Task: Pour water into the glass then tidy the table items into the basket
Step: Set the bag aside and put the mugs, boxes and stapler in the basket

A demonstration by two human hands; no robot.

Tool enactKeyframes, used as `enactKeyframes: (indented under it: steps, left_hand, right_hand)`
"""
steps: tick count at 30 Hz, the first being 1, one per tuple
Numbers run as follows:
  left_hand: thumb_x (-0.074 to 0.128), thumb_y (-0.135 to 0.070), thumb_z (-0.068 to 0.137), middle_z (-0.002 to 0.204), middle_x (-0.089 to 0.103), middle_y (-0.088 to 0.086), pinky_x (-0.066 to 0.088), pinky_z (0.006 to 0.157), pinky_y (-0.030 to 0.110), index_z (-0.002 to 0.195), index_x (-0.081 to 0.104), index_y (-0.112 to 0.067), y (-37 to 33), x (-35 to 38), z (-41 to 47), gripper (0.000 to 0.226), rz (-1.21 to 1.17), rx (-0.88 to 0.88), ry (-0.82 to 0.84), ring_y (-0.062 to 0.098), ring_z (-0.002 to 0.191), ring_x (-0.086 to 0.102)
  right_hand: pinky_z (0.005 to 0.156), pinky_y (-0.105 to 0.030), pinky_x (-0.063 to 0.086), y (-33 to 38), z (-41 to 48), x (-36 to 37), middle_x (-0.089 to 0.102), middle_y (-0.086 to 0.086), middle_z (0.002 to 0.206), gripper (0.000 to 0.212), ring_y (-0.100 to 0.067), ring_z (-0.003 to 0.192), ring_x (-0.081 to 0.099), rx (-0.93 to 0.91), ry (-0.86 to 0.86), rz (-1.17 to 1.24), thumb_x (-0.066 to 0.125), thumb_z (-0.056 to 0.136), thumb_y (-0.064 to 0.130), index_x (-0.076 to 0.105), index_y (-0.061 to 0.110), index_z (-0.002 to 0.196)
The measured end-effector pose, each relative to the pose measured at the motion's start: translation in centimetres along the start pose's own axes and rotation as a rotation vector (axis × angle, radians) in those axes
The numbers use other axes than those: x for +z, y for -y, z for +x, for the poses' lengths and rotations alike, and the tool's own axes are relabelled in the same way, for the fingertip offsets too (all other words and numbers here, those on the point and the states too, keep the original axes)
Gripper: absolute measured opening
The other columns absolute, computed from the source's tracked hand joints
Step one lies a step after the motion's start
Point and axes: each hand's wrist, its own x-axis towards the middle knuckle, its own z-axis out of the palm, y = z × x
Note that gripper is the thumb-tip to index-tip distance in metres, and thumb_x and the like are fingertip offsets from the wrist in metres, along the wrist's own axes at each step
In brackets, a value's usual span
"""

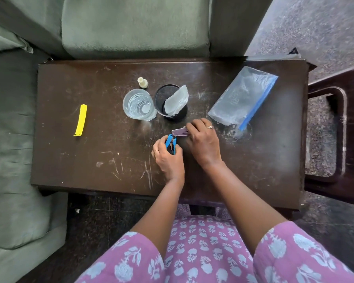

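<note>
Both hands over table (70,160) centre. L hand (168,158) curled tight round blue tool (170,143), fingers closed on it. R hand (203,139) pinched purple tool (180,132) at its right end, fingers closed. Glass (139,105) w/ water stood at 12 o'clock from hands, touching black basket (170,103) on its right; white sheet (177,102) stuck out of basket. Small cream stopper (142,82) behind glass. Yellow clip (80,120) at 9 o'clock, well apart. Zip bag (242,97) at 2 o'clock.
</note>
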Motion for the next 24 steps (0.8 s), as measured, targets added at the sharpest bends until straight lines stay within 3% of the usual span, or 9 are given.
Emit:
enactKeyframes:
  steps: [4, 8, 10, 14, 17, 24]
  left_hand:
    - [0.068, 0.003, 0.069, 0.107, 0.063, 0.019, 0.047, 0.092, 0.048, 0.105, 0.063, 0.002, -3.6, 1.6, -1.5, 0.036, -0.052, 0.122, -0.032, 0.034, 0.102, 0.058]
    - [0.07, 0.002, 0.069, 0.106, 0.064, 0.019, 0.046, 0.093, 0.042, 0.104, 0.063, 0.002, -7.6, 3.8, -3.4, 0.035, -0.128, 0.217, 0.029, 0.034, 0.102, 0.059]
    - [0.07, 0.0, 0.07, 0.106, 0.065, 0.019, 0.044, 0.093, 0.036, 0.105, 0.063, 0.002, -10.1, 5.1, -4.5, 0.036, -0.161, 0.26, 0.092, 0.034, 0.102, 0.059]
    - [0.07, 0.002, 0.068, 0.105, 0.065, 0.02, 0.048, 0.092, 0.044, 0.105, 0.063, 0.004, -15.5, 7.9, -7.2, 0.038, -0.211, 0.442, 0.223, 0.035, 0.102, 0.06]
    - [0.07, 0.005, 0.066, 0.102, 0.066, 0.018, 0.047, 0.091, 0.036, 0.105, 0.063, 0.003, -19.5, 10.2, -9.7, 0.039, -0.285, 0.608, 0.299, 0.033, 0.098, 0.062]
    - [0.07, -0.002, 0.07, 0.106, 0.066, 0.016, 0.046, 0.089, 0.031, 0.11, 0.06, 0.001, -30.1, 15.8, -14.8, 0.041, -0.335, 0.946, 0.691, 0.029, 0.1, 0.062]
  right_hand:
    - [0.073, -0.038, 0.055, -2.5, -0.8, -2.7, 0.067, -0.014, 0.086, 0.023, -0.034, 0.085, 0.062, 0.107, -0.166, 0.062, 0.066, 0.066, -0.003, 0.067, 0.002, 0.088]
    - [0.074, -0.038, 0.056, -5.8, -1.4, -5.5, 0.069, -0.013, 0.085, 0.023, -0.035, 0.081, 0.064, 0.221, -0.332, 0.037, 0.067, 0.065, 0.0, 0.07, 0.003, 0.087]
    - [0.076, -0.039, 0.056, -7.7, -1.9, -7.1, 0.069, -0.014, 0.087, 0.025, -0.036, 0.083, 0.064, 0.293, -0.411, 0.022, 0.07, 0.065, 0.002, 0.071, 0.003, 0.09]
    - [0.083, -0.039, 0.051, -11.8, -2.8, -11.2, 0.068, -0.017, 0.094, 0.028, -0.039, 0.088, 0.062, 0.466, -0.595, 0.028, 0.066, 0.069, 0.004, 0.07, 0.002, 0.097]
    - [0.081, -0.038, 0.051, -15.0, -3.6, -15.2, 0.069, -0.016, 0.091, 0.026, -0.037, 0.086, 0.064, 0.575, -0.764, -0.009, 0.067, 0.07, 0.005, 0.071, 0.003, 0.096]
    - [0.084, -0.036, 0.05, -22.5, -7.2, -23.6, 0.07, -0.016, 0.096, 0.026, -0.033, 0.089, 0.066, 0.827, -1.049, -0.108, 0.069, 0.074, 0.015, 0.072, 0.004, 0.097]
